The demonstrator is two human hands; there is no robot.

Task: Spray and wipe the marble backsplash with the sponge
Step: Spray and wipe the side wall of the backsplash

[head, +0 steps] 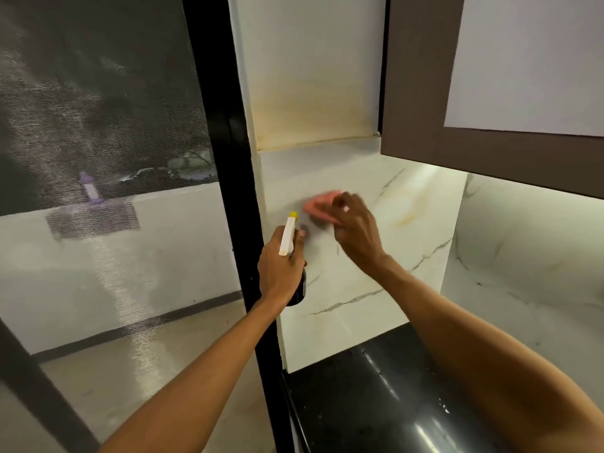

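Currently: right hand (354, 230) grips the pink sponge (318, 204), fingers curled over it, pressing it flat on the white grey-veined marble backsplash (392, 256); both are motion-blurred. Left hand (281, 266) is wrapped around the dark spray bottle with a white trigger head and yellow nozzle (288, 237), held upright just left of and below the sponge, nozzle facing the marble. Bottle body is mostly hidden behind the hand, so its label can't be read. Glossy black countertop (376, 387) sits below, brown wall cabinet (418, 93) upper right, black frame (228, 125) with a mesh screen (98, 109) to the left.
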